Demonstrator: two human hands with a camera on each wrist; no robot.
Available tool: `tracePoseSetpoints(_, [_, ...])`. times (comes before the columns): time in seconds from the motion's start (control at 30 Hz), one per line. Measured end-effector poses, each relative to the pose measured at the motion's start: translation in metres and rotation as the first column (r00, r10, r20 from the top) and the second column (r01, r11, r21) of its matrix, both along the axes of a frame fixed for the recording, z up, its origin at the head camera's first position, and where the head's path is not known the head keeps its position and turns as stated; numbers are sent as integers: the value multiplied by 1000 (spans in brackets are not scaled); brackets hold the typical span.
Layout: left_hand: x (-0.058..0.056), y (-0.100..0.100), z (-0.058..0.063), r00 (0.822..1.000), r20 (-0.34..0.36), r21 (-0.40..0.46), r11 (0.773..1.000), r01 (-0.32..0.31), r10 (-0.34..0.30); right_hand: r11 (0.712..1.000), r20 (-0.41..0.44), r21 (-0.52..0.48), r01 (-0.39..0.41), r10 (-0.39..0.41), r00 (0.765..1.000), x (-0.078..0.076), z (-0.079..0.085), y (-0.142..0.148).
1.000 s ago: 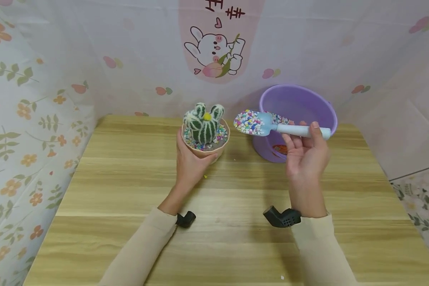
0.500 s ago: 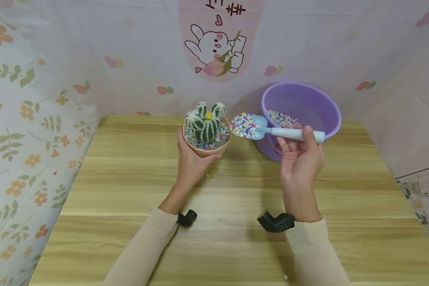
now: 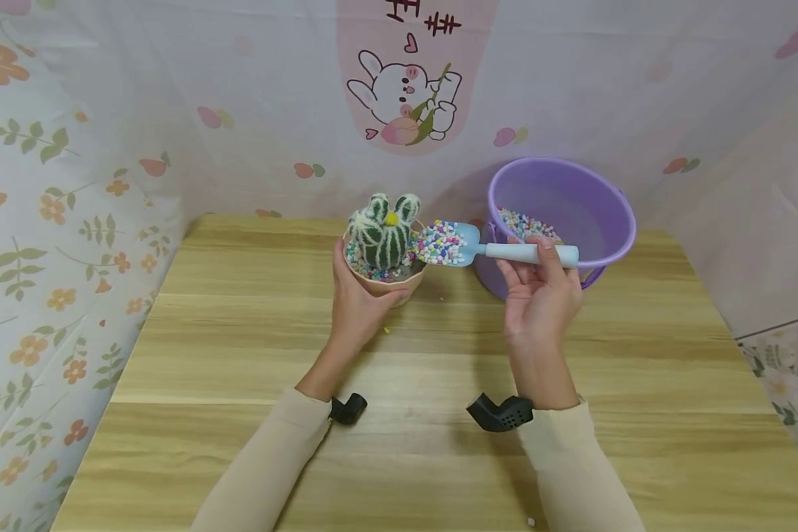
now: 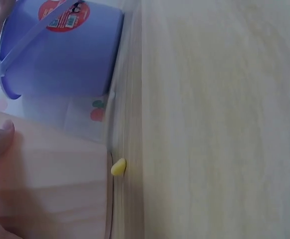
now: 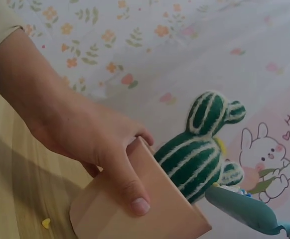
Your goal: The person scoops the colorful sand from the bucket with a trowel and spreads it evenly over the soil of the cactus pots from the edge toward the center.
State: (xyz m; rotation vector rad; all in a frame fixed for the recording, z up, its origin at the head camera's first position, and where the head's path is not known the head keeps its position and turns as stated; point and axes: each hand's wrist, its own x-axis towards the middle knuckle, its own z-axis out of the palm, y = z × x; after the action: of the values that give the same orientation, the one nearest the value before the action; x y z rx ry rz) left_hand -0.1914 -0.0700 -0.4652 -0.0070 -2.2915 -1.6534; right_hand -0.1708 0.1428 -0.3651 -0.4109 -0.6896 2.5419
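A toy cactus (image 3: 382,240), green with white fuzzy stripes and a yellow dot, stands in a peach flowerpot (image 5: 135,199) among colored pebbles. My left hand (image 3: 359,299) grips this pot round its near left side, thumb along the front. With fingers and thumb my right hand (image 3: 541,299) holds the white handle of a light blue trowel (image 3: 467,244), heaped with multicolored pebbles (image 3: 439,242). The trowel's tip is over the pot's right rim, beside the cactus. In the right wrist view the trowel's blade shows edge-on near the cactus.
Behind the trowel handle stands a purple bucket (image 3: 572,199) with more pebbles inside and a red label (image 4: 65,16). One yellow pebble (image 4: 118,167) lies on the wooden table (image 3: 399,443) near the pot. A printed cloth (image 3: 253,96) hangs behind.
My right hand has moved left with the loaded trowel, bringing its tip from beside the bucket to over the pot's rim. My left hand stays on the pot.
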Motion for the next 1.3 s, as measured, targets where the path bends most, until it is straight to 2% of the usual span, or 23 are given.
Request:
tracePoseSetpoints(0.17, [3, 4, 0, 1000, -6, -13, 999, -30, 30, 1000, -4, 22, 15, -15, 1000, -1, -3, -1])
tracePoseSetpoints(0.4, [4, 8, 1, 997, -48, -25, 997, -69, 67, 998, -22, 54, 34, -33, 999, -1, -4, -5])
tracePoseSetpoints(0.87, [3, 14, -1, 992, -41, -25, 992, -121, 120, 993, -60, 112, 36, -29, 998, -5, -5, -9])
tracePoseSetpoints(1.0, [2, 12, -2, 994, -54, -23, 995, -101, 100, 992, -74, 127, 25, -16, 997, -6, -5, -9])
tracePoseSetpoints(1.13, [0, 5, -2, 997, -62, -7, 999, -41, 41, 991, -90, 133, 14, -2, 996, -6, -4, -10])
tracePoseSetpoints(1.3, [-1, 0, -2, 999, -33, 15, 1000, 12, -12, 991, -105, 135, 6, 8, 994, -6, -4, -12])
